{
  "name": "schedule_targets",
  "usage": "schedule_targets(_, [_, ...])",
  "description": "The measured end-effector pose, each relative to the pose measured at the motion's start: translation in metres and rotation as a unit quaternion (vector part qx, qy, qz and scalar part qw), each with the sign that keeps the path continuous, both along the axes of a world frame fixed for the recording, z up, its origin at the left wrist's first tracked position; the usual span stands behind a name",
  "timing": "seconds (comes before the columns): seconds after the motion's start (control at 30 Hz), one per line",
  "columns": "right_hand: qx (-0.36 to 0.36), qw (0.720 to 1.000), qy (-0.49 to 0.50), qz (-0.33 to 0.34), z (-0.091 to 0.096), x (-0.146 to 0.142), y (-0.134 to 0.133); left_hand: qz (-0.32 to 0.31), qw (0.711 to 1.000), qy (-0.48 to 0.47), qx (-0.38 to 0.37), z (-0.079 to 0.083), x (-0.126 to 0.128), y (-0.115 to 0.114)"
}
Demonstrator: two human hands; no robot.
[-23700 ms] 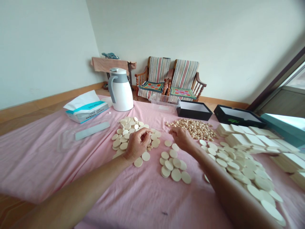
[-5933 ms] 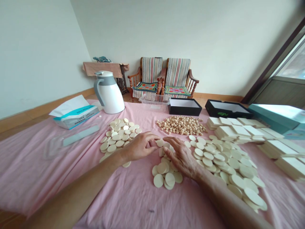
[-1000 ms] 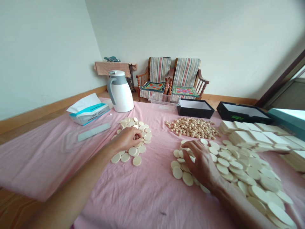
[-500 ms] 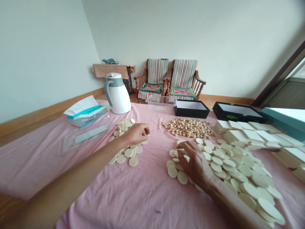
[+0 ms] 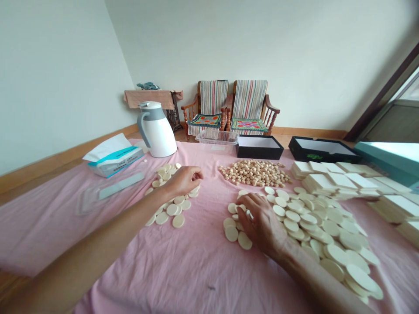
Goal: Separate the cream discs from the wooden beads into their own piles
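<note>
My left hand hovers at the right edge of a small scatter of pale round wooden discs. Its fingers are curled in and pinched together, and whatever they hold is hidden. Over the left edge of a much larger heap of the same discs lies my right hand, palm down. The fingers of this hand are bent and slightly spread, with the thumb apart from them and discs showing in the gap. Loose discs lie under and beside its fingertips.
Small wooden pieces form a pile beyond my hands. Stacked pale square tiles, black trays and a clear plastic box stand behind and right. A white jug, a tissue pack and a clear lid are at left.
The whole view has shifted slightly to the left. Both hands stay at about the same places over the discs, with little change in their fingers.
</note>
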State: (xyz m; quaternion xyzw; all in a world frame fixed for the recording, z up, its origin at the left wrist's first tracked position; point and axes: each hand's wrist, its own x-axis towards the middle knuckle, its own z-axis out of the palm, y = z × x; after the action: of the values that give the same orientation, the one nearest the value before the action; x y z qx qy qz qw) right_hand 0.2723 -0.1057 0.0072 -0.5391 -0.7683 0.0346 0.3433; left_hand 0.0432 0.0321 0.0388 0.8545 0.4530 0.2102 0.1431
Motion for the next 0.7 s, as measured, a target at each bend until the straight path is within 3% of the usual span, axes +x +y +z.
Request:
schedule_targets(0.1, [-0.005,1.000,0.004,0.012,-0.002,-0.001,-0.001,-0.028,0.997,0.052,-0.054,0.004,-0.026,-0.017])
schedule_targets(0.23, [-0.011,1.000,0.007,0.019,-0.005,-0.001,-0.001,-0.037,0.990,0.131,-0.038,0.006,-0.039,-0.030])
schedule_targets(0.53, [-0.012,1.000,0.009,0.013,-0.004,-0.001,0.000,0.005,0.976,0.219,0.017,-0.004,-0.026,-0.029])
schedule_targets(0.7, [-0.018,1.000,0.005,0.019,-0.003,-0.002,0.000,-0.017,0.982,0.179,0.052,-0.002,-0.007,-0.023])
